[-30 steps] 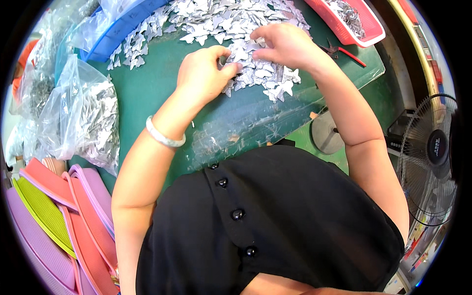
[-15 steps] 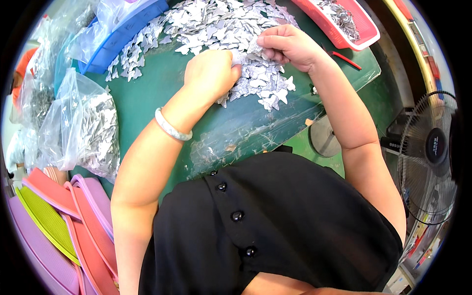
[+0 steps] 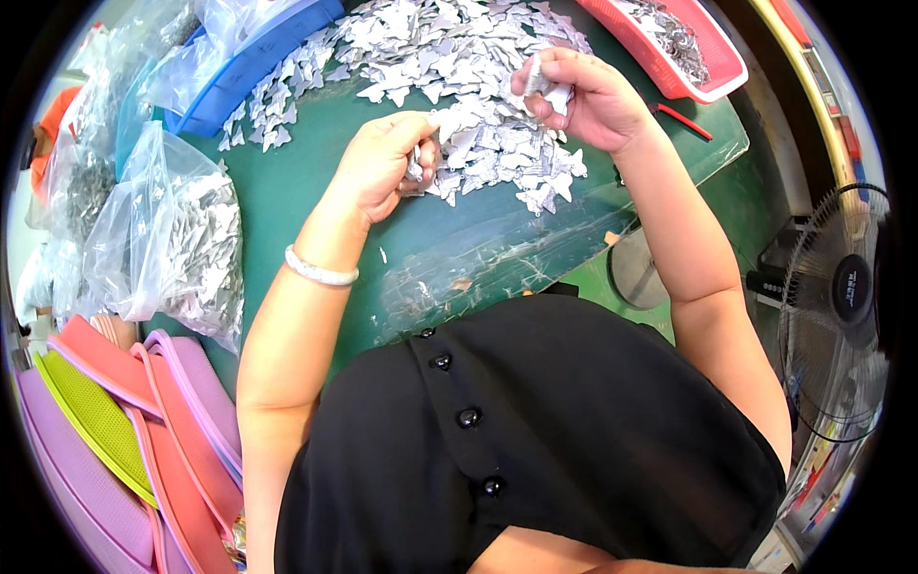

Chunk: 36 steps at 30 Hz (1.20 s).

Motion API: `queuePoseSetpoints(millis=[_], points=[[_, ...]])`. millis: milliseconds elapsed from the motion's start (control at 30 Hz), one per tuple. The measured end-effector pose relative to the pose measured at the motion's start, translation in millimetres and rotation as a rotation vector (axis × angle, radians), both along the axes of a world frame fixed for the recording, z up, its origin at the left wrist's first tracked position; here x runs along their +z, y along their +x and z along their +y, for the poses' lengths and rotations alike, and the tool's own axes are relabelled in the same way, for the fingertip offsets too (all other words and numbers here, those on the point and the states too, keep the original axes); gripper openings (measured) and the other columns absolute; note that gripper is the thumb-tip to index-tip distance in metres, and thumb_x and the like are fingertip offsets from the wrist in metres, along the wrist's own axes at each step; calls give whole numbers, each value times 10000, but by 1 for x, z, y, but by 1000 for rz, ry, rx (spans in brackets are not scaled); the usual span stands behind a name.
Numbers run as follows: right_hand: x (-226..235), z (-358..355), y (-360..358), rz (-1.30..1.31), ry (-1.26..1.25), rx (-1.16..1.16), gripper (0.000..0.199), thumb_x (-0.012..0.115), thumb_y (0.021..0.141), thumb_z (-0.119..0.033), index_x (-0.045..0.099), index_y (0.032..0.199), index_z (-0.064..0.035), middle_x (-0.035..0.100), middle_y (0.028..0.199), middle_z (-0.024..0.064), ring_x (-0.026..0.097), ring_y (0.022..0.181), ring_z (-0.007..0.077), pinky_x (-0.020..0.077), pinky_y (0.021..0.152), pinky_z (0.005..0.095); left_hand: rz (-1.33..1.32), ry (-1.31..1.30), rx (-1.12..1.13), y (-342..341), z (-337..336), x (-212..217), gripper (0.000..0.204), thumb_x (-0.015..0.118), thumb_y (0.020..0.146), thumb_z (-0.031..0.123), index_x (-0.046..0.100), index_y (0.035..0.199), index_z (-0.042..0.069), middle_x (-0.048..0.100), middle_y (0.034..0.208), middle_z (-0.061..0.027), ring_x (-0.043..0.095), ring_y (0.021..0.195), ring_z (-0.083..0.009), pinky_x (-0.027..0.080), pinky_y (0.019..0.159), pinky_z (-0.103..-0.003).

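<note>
A heap of flat, silvery butterfly-shaped metal pieces (image 3: 421, 48) spreads over the far part of the green table (image 3: 316, 167). A smaller cluster of the same pieces (image 3: 507, 158) lies nearer me, between my hands. My left hand (image 3: 382, 163) is closed at the left side of this cluster. Silvery pieces show in its curled fingers, and the thumb and forefinger meet near another piece. Over the right side of the heap, my right hand (image 3: 601, 100) is raised and grips a small stack of butterfly pieces (image 3: 536, 78) between thumb and fingers.
A blue tray (image 3: 239, 77) stands at the far left, a red basket (image 3: 708, 72) of metal parts at the far right. Red-handled pliers or a similar tool (image 3: 684, 121) lies nearby. Clear bags (image 3: 196, 239), stacked plastic baskets (image 3: 167, 411) and a fan (image 3: 832, 297) flank me.
My left hand has moved left and toward me, turning so its fingers show. My right hand has shifted slightly right, tilting the stack upright. The view has shifted slightly.
</note>
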State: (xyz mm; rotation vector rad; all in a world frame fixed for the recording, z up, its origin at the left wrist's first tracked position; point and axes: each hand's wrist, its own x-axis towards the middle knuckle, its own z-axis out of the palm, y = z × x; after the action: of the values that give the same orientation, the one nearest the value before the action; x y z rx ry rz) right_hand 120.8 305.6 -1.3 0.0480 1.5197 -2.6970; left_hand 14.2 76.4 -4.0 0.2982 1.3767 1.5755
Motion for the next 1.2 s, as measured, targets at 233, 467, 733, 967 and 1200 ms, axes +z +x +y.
queuePoseSetpoints(millis=[233,467,733,967,1200], points=[[6,-12,-5,26,10,-20,213,529,858,-214,564,935,-19,567,796,69,529,660,133,424,514,215,-458,495,-35,-5,-27,-9,256,471,865,242,564,885,4,523,796,-96,498,699,-184,387,451,-223],[16,-35,-20,51,1194,45,189,652,750,-110,599,916,-37,526,599,2,501,531,73,396,465,248,-461,509,115,-15,-44,-18,239,477,835,185,578,966,12,590,913,-138,576,793,-262,461,509,-267],[6,-55,-27,452,1812,216,211,617,736,-158,624,924,-64,564,828,88,586,724,284,462,636,385,-205,319,107,-17,-44,-5,406,427,794,76,449,1199,59,588,916,-134,560,719,-190,419,468,-206],[4,-54,-24,480,1764,112,152,589,768,-154,614,876,-49,553,814,72,578,721,272,457,618,376,-297,335,104,-13,-34,-11,166,497,857,203,522,936,59,549,842,-103,530,687,-170,364,417,-171],[18,-46,-23,-129,991,31,146,579,815,-147,614,853,-10,541,620,-17,435,497,42,347,451,210,731,-277,-111,5,-7,-5,284,651,765,254,605,941,36,554,629,-25,524,556,-115,405,469,-226]])
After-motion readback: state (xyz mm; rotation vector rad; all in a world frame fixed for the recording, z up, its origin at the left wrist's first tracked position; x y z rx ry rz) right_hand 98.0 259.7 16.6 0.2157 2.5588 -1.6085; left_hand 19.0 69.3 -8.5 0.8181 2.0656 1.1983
